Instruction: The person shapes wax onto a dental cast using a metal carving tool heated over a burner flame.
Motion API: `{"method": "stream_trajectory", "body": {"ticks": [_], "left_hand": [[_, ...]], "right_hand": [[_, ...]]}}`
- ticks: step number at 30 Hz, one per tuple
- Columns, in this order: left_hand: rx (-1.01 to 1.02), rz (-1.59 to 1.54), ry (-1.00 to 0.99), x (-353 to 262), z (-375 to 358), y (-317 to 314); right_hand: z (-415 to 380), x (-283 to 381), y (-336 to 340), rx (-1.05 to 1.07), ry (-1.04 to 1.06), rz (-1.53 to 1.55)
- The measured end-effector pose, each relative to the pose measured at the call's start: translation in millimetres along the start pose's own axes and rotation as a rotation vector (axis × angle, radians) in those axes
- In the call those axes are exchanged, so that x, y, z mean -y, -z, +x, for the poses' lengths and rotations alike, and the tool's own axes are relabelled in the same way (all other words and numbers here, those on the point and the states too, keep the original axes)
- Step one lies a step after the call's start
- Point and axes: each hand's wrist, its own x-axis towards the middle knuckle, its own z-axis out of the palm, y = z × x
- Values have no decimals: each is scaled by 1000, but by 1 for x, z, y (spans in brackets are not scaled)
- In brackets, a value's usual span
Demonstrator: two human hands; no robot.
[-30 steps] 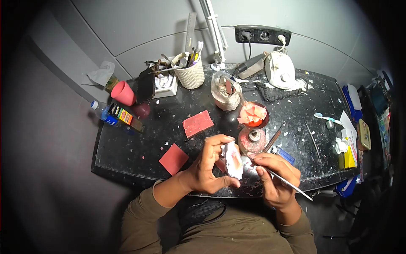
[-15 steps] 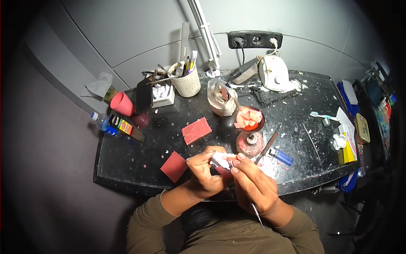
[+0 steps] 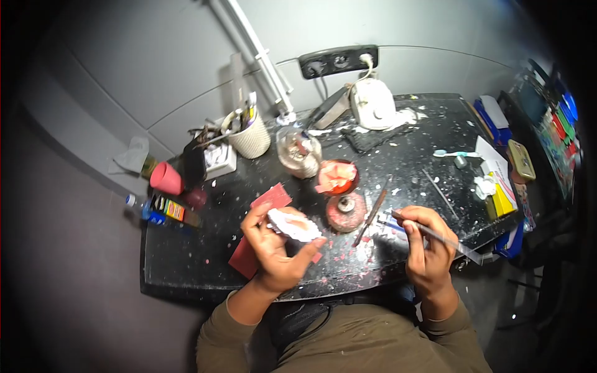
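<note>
A white plaster dental cast with pink wax [image 3: 293, 225] rests in my left hand [image 3: 272, 256], the fingers and thumb closed around its edges. Over the right part of the table, my right hand [image 3: 430, 248] grips a slim metal wax knife [image 3: 453, 241] like a pen; motion blurs its far end. Pink wax sheets [image 3: 273, 196] lie under and behind my left hand. Between the hands and farther back stands a round spirit burner [image 3: 346, 214], with a dark-handled tool [image 3: 371, 219] beside it. A blue lighter [image 3: 392, 224] is partly hidden by my right hand.
Behind the burner, a bowl [image 3: 353, 183] holds pink wax pieces. A glass jar [image 3: 298, 155], a tool cup [image 3: 250, 138] and a white device [image 3: 373, 105] stand farther back. A pink cup [image 3: 166, 178] is left; a toothbrush [image 3: 455, 153] and yellow box [image 3: 501, 202] are right.
My hands have parted: the right one moved right, away from the cast, with the wax knife swung up. My left hand turned the cast and shifted slightly left. The head view has shifted.
</note>
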Motion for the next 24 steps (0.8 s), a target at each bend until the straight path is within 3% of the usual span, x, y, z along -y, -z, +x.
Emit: {"method": "stream_trajectory", "body": {"ticks": [3, 6, 11, 14, 18, 21, 24], "left_hand": [[-26, -4, 59, 0, 5, 7], [-94, -72, 128, -4, 6, 7], [-123, -68, 205, -24, 2, -1], [-120, -47, 154, -39, -6, -6], [-175, 13, 173, -42, -13, -2], [-204, 47, 204, -36, -14, 1], [-237, -24, 297, -32, -20, 7]], "right_hand": [[10, -2, 28, 170, -312, -271], [10, -8, 46, 335, -370, -538], [6, -28, 63, 443, -483, -643], [13, -34, 72, 555, -539, -677], [11, -33, 63, 348, -360, -667], [1, -25, 29, 443, -456, -330], [-17, -24, -2, 509, -322, -339]]}}
